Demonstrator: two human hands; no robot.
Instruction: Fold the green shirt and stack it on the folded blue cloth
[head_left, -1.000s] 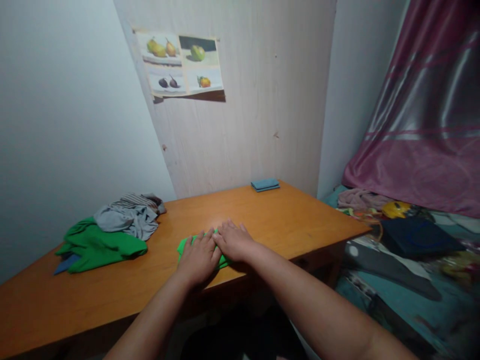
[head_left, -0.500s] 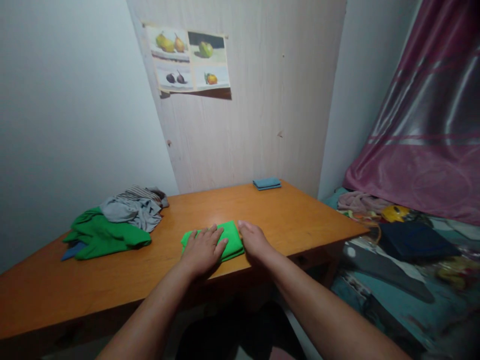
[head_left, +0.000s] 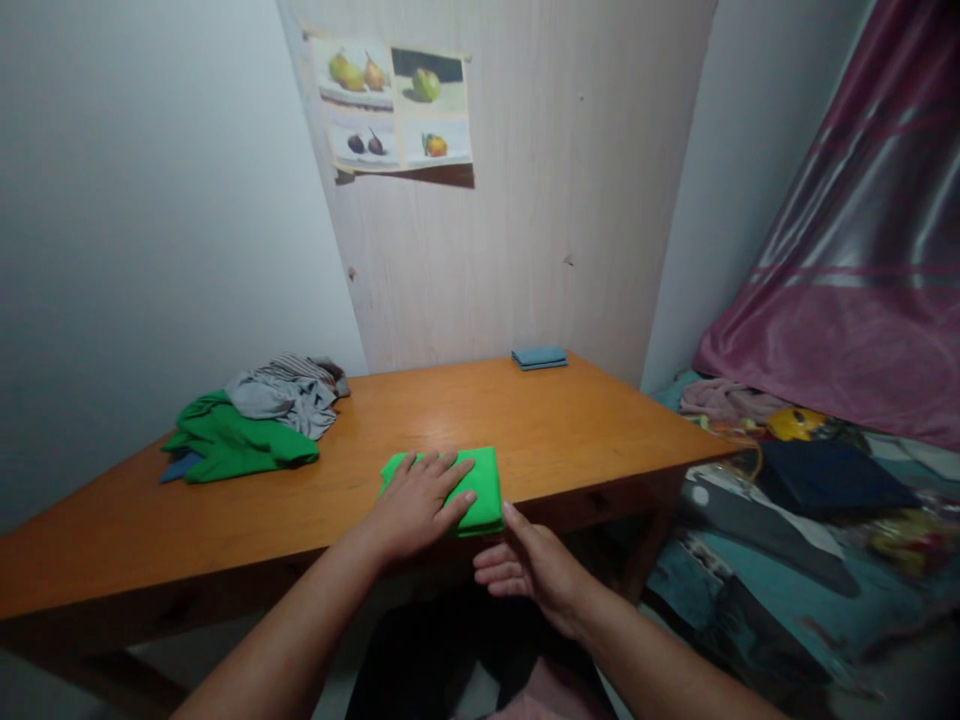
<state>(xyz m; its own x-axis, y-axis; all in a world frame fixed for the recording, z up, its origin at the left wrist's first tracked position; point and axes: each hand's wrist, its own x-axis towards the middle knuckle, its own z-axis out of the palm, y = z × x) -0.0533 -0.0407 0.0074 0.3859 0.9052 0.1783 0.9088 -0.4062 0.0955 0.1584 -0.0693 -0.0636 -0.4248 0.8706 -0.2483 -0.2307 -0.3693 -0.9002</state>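
Observation:
A bright green folded cloth (head_left: 484, 490) lies at the front edge of the wooden table, its near side at the edge. My left hand (head_left: 420, 500) rests flat on top of it, fingers spread, covering its left and middle part. Just off the cloth's near right corner is my right hand (head_left: 532, 570), in front of the table edge, palm turned inward. Its thumb points up at the corner and its fingers are stretched out apart from the thumb. Whether the thumb touches the cloth I cannot tell.
A heap of loose clothes, with a green garment (head_left: 240, 440) and a grey one (head_left: 285, 395), lies on the left of the table (head_left: 420, 405). A folded blue cloth (head_left: 540, 358) sits at the back right. Beyond the right side, clothes (head_left: 832, 475) cover a low surface.
My right hand has moved from the cloth's right side down toward me, below the table edge, and its fingers have opened. The green cloth sits turned a little and nearer the edge.

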